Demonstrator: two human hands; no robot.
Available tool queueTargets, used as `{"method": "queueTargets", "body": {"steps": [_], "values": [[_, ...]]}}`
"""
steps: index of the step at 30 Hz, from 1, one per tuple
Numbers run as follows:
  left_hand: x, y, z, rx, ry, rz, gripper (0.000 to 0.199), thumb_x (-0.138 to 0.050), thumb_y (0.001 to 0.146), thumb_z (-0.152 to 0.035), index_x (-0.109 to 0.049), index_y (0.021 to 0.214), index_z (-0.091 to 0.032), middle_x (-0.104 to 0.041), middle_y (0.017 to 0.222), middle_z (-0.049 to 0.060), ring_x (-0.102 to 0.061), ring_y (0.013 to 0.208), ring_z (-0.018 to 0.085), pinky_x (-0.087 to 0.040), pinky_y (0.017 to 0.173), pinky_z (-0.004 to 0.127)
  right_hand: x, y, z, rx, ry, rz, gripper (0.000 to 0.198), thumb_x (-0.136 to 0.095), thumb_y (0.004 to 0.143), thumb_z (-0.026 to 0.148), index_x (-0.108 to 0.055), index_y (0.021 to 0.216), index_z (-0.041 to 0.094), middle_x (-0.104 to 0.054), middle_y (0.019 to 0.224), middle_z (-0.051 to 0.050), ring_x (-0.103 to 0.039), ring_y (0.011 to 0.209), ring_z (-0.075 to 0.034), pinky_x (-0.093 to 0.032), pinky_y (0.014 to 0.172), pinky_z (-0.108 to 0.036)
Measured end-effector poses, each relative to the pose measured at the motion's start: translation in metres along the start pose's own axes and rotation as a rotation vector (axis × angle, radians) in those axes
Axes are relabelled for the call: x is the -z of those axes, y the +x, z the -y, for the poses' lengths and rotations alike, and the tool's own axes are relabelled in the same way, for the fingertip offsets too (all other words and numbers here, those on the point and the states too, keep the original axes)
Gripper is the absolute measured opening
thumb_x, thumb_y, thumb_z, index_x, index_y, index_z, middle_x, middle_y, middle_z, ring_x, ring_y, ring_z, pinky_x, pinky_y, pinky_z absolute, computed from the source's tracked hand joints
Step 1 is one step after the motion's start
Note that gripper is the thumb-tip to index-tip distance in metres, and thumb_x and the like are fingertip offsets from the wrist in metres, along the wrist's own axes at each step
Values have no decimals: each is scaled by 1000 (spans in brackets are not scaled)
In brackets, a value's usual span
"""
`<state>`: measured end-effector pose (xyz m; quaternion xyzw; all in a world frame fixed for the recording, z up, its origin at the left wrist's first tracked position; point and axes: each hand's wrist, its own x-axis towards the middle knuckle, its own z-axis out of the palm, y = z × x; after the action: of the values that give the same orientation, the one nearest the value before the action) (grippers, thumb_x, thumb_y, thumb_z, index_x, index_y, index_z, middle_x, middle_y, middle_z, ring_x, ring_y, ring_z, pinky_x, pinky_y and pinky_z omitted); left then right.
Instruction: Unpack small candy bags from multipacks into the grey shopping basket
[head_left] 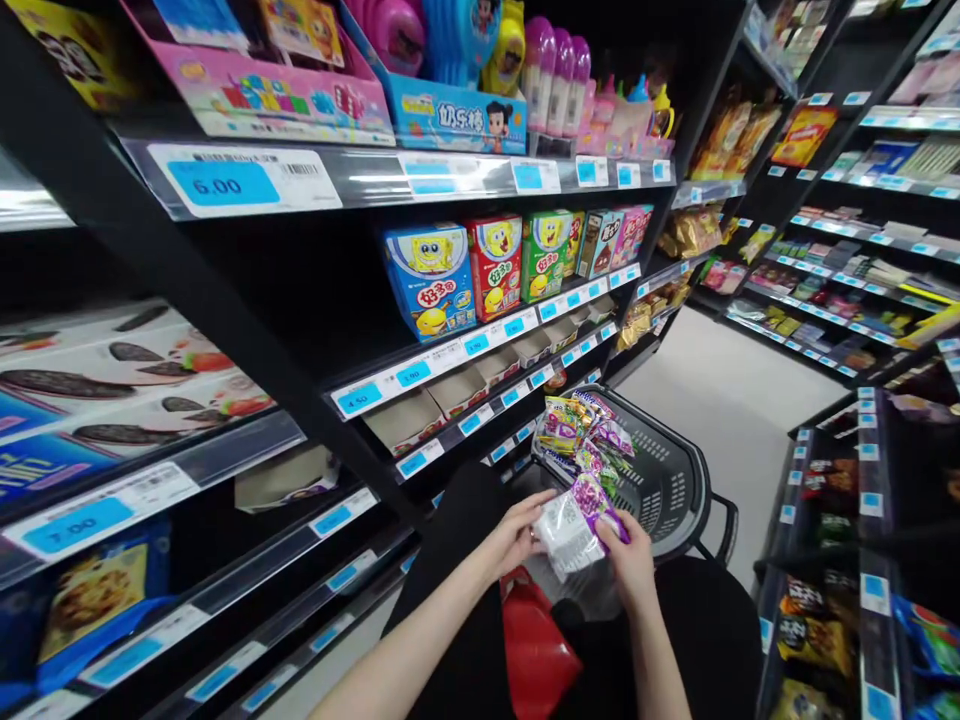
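Observation:
A purple and white candy packet [571,528] with grape pictures is held between my two hands, low in front of me. My left hand [517,535] has its fingers closed on the packet's left edge. On the other side, my right hand [628,552] grips it, thumb on top. Just beyond the packet stands a dark shopping basket [686,480] with slotted walls. Several colourful candy packets [581,425] are piled at its left end. Below my hands, between my dark-clothed legs, is a shiny red item [536,645] whose kind I cannot make out.
Black store shelves rise on the left, carrying cartoon snack boxes [431,280] and a blue display box [461,115]. A low shelf unit [870,560] with snack bags runs along the right. Pale floor [739,370] shows beyond the basket, whose handle [726,530] sticks out rightward.

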<state>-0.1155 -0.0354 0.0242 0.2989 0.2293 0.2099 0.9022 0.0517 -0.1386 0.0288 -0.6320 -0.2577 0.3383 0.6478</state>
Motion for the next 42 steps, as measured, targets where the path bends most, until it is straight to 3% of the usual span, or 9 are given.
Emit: {"method": "queueTargets", "body": {"steps": [4,6,9,15,19,24,28,37,42], "values": [[-2,5,12,-172,3,-115,101,-78,62,-15,-22,144,-32,-68,104,6,-66,94,22,-52,81,35,-7,1,-20,-92,51,-11,32,-74,61,43,-64,78,18,-66,68,-1,-60,56,-17,-51,51,-28],[-1,6,10,-210,43,-147,106,-81,56,-9,-24,142,-34,-65,107,6,-65,95,22,-52,81,33,-3,4,-23,-124,63,18,28,-75,59,41,-62,71,18,-64,63,0,-58,53,-16,-51,48,-27],[4,8,6,-191,88,-149,86,-82,48,-4,-49,124,-27,-61,111,6,-64,89,20,-53,73,29,8,7,-19,-149,78,74,26,-76,59,39,-61,67,19,-63,59,1,-58,52,-16,-51,46,-27],[7,7,7,-164,183,-159,61,-85,47,-10,-63,104,-17,-65,104,8,-64,78,19,-52,66,29,25,3,1,-146,84,231,73,-82,58,28,-56,126,24,-72,105,-8,-69,84,-23,-56,73,-36],[7,9,7,-203,264,-229,49,-85,49,-19,-70,95,-12,-69,97,11,-63,75,19,-50,69,30,22,2,2,-137,33,234,49,-83,56,27,-72,103,18,-75,96,-8,-69,81,-24,-55,77,-40],[7,8,4,-278,421,-306,40,-84,52,-27,-75,88,-10,-67,70,4,-54,57,12,-43,56,25,16,6,-9,-74,-30,126,35,-80,58,29,-76,91,19,-76,90,-8,-68,81,-25,-52,79,-41],[1,5,0,-356,544,-347,29,-83,53,-27,-78,77,-12,-63,68,2,-44,52,9,-35,50,22,14,7,-12,-36,-67,69,18,-79,59,29,-77,74,19,-76,77,-7,-67,76,-24,-51,79,-41],[-6,3,0,-451,575,-410,25,-79,60,-30,-77,80,-16,-66,89,6,-51,64,13,-42,57,24,10,6,-14,-30,91,126,46,-76,62,31,-71,106,21,-73,105,-9,-68,87,-23,-53,78,-39],[-2,6,6,-361,457,-364,43,-80,59,-39,-73,91,-12,-69,76,7,-60,59,17,-50,56,30,8,2,-10,-26,85,162,48,-79,59,29,-71,106,22,-70,113,-9,-67,95,-24,-52,83,-39]]}}
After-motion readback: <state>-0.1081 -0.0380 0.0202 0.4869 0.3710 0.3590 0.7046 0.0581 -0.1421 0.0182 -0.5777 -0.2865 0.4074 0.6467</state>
